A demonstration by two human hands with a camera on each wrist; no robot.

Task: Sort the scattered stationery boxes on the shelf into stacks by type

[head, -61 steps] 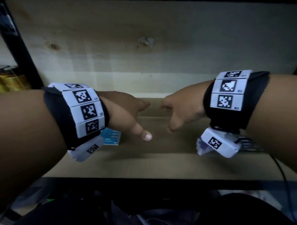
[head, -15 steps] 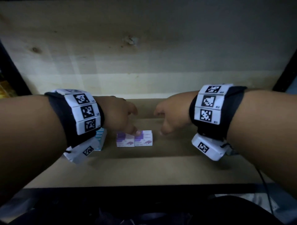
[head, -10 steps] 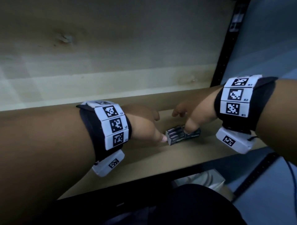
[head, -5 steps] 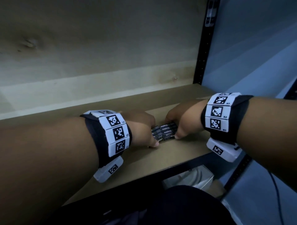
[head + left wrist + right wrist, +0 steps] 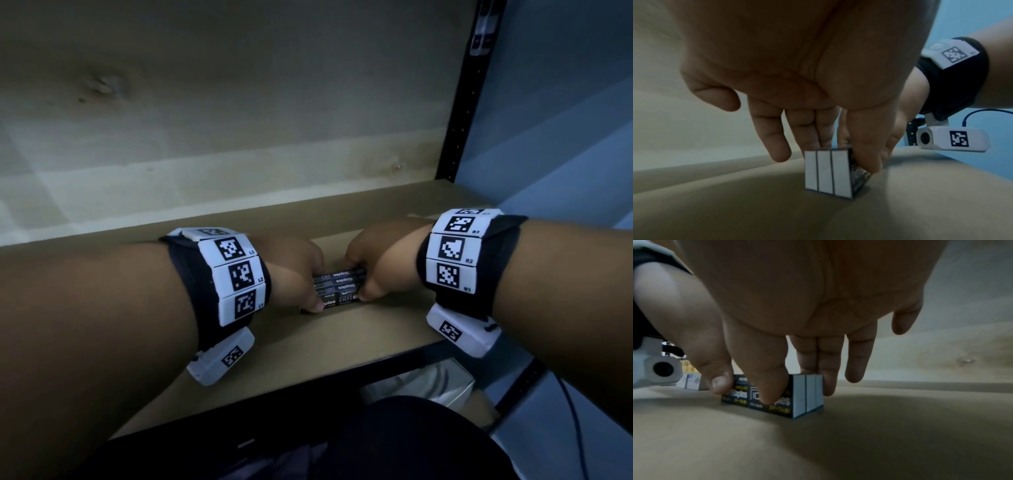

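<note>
Three black staples boxes [image 5: 339, 287] stand on edge, side by side, on the wooden shelf [image 5: 359, 329] near its right end. My left hand [image 5: 317, 291] pinches their left end and my right hand [image 5: 360, 285] their right end. The left wrist view shows the boxes' three white end faces [image 5: 826, 172], with my left thumb [image 5: 869, 154] on the printed front and my fingers [image 5: 813, 129] behind the row. Seen from the right wrist, my right thumb [image 5: 766, 382] presses the boxes' front label [image 5: 740, 395] and my fingers [image 5: 826, 373] reach behind.
White and purple boxes [image 5: 692, 382] stand further left on the shelf. A black upright post [image 5: 466, 102] marks the shelf's right end, with a blue wall [image 5: 565, 120] beyond. The wooden back panel [image 5: 205, 137] lies close behind the hands.
The view swung right from the purple boxes to the black staples boxes. Both hands came in on that row and now press it together from both ends.
</note>
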